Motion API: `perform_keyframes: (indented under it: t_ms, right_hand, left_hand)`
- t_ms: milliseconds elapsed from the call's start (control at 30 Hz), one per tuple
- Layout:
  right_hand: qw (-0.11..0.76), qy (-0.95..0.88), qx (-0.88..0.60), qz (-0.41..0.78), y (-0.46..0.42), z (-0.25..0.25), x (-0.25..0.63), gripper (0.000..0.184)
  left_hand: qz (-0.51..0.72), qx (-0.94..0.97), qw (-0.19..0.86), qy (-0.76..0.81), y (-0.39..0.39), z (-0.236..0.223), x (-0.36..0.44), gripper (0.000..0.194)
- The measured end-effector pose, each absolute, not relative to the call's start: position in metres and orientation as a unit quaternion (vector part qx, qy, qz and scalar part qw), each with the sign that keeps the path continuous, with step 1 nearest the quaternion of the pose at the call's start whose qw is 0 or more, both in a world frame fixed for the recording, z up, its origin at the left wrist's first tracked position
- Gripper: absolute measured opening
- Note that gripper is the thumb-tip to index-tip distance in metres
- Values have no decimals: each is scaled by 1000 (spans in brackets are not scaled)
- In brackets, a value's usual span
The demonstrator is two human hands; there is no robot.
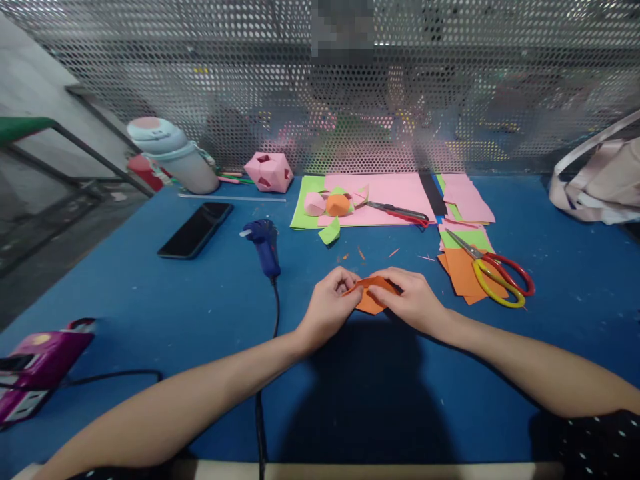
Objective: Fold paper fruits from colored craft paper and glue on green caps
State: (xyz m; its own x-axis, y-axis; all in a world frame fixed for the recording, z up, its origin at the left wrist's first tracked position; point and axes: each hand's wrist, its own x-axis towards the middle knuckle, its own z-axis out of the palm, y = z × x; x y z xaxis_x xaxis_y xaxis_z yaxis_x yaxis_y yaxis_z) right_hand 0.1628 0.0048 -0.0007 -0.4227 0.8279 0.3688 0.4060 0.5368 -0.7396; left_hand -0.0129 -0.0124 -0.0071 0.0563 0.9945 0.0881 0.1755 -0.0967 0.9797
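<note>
Between my two hands is a partly folded piece of orange paper (371,304), held just above the blue table. My left hand (334,297) pinches its left edge between thumb and curled fingers. On the other side my right hand (409,297) grips the right edge, its thumb lying on the paper. A few orange and pink paper scraps (361,253) lie just beyond the hands. Right of them, scissors (493,267) with one red and one yellow handle rest on orange paper squares (460,273).
A blue glue gun (265,247) with a trailing cord lies left of my hands, near a phone (196,230). Behind are a tumbler (175,157), a pink folded paper ball (269,172), pink sheets (390,187) bearing small folded pieces, and a cutter (397,212). A perforated metal panel (250,87) borders the back.
</note>
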Motion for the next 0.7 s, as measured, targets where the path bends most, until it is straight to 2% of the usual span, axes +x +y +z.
perform_keyframes:
  t_ms: [133, 267, 367, 433, 700]
  right_hand:
    - [403, -786, -367, 291, 5, 0, 162, 15]
    - [404, -793, -352, 291, 5, 1, 163, 18]
    - [402, -793, -352, 292, 5, 2, 164, 19]
    - [402, -793, -352, 294, 5, 3, 164, 18]
    - [406, -799, -355, 267, 7, -3, 162, 13]
  left_hand:
    - [444, 581, 447, 516, -13, -8, -11, 12]
    - [427, 619, 435, 495, -13, -7, -12, 22]
    - [401, 667, 390, 492, -13, -4, -15, 14]
    - [395, 682, 375, 488, -13, -4, -16, 16]
    - [388, 692, 372, 482, -13, -5, -15, 15]
